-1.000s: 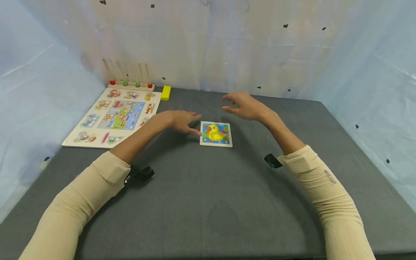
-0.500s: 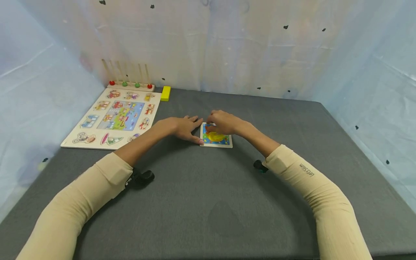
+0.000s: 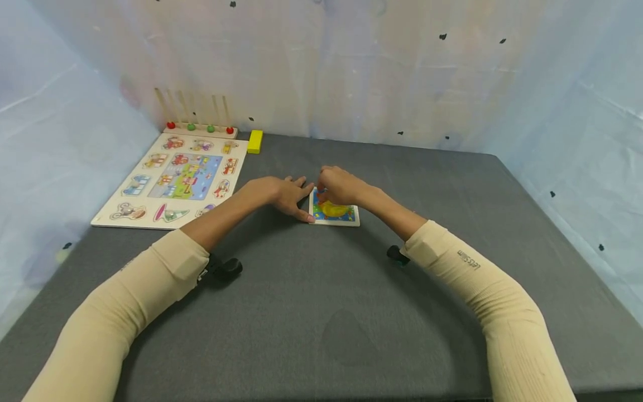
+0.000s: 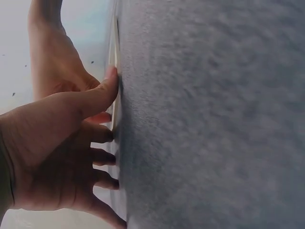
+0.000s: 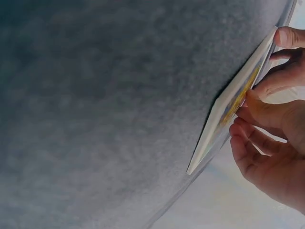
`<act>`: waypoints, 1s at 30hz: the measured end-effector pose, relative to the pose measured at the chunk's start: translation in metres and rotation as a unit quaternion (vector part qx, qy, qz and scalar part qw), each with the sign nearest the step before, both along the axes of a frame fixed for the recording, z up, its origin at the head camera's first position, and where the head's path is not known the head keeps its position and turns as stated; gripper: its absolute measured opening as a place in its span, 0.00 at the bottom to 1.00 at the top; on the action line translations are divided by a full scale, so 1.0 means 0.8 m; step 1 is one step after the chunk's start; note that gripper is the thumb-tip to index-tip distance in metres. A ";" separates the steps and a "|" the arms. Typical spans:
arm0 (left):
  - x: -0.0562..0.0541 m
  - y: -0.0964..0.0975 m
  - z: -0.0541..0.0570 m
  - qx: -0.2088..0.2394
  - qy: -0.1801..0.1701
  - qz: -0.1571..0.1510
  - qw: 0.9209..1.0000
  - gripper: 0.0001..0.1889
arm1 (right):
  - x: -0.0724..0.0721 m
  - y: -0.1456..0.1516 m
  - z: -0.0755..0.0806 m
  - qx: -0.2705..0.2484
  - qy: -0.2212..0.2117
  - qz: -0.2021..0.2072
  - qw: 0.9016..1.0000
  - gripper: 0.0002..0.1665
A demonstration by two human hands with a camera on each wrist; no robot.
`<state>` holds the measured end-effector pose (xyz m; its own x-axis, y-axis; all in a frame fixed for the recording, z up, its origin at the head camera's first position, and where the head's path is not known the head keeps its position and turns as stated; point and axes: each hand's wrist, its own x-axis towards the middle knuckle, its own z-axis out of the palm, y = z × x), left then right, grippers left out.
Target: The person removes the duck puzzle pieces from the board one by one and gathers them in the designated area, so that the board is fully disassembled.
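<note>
A small square duck picture puzzle with a pale wooden frame lies flat on the dark table in the head view. My left hand spreads straight fingers beside it, thumb on the frame's near-left corner. Curled over the duck's head is my right hand, hiding the upper left of the picture. In the right wrist view its thumb and forefinger come together right at the picture's surface, while the other fingers curl loosely above. I cannot tell whether a piece is between those fingertips.
A large wooden picture board lies at the left. Behind it stands a peg rack with red and green beads on its base. A yellow block sits beside the board's far corner. Pale sheeting rises behind the table.
My right hand has come down and left from above the table onto the duck puzzle, its fingers curling in. My left hand has shifted slightly, its thumb now on the frame's near-left corner.
</note>
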<state>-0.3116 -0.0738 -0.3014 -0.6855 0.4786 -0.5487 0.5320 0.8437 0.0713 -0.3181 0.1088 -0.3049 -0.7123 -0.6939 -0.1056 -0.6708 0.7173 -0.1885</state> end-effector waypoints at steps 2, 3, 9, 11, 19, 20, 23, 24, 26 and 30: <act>-0.001 0.001 0.002 -0.008 0.001 0.000 1.000 0.55 | -0.002 -0.003 0.001 0.002 0.003 -0.004 1.000 0.15; -0.001 0.001 0.003 -0.011 0.002 0.000 1.000 0.55 | -0.002 -0.005 0.002 0.004 0.004 -0.009 1.000 0.15; -0.001 0.002 0.006 -0.014 -0.007 0.000 1.000 0.55 | 0.000 -0.013 0.003 0.037 0.013 -0.036 0.999 0.15; -0.001 0.001 0.006 -0.015 -0.010 0.000 1.000 0.56 | 0.000 -0.014 0.003 0.045 0.017 -0.040 0.998 0.16; -0.003 0.003 0.007 -0.030 -0.008 0.000 1.000 0.56 | -0.005 -0.013 0.004 0.052 0.003 -0.061 0.997 0.20; -0.003 0.004 0.007 -0.033 -0.008 0.001 0.999 0.56 | -0.006 -0.013 0.004 0.050 0.000 -0.062 0.997 0.20; -0.002 0.006 0.008 -0.037 -0.011 0.003 0.999 0.56 | -0.008 -0.011 0.004 0.040 -0.013 -0.064 0.997 0.20; -0.002 0.007 0.009 -0.038 -0.012 0.004 0.999 0.56 | -0.008 -0.010 0.004 0.036 -0.016 -0.064 0.997 0.20; -0.002 0.009 0.010 -0.040 -0.014 0.007 0.999 0.56 | -0.009 -0.009 0.004 0.026 -0.020 -0.062 0.998 0.19; -0.002 0.010 0.012 -0.042 -0.014 0.006 0.999 0.56 | -0.010 -0.006 0.001 0.002 -0.021 -0.045 0.999 0.14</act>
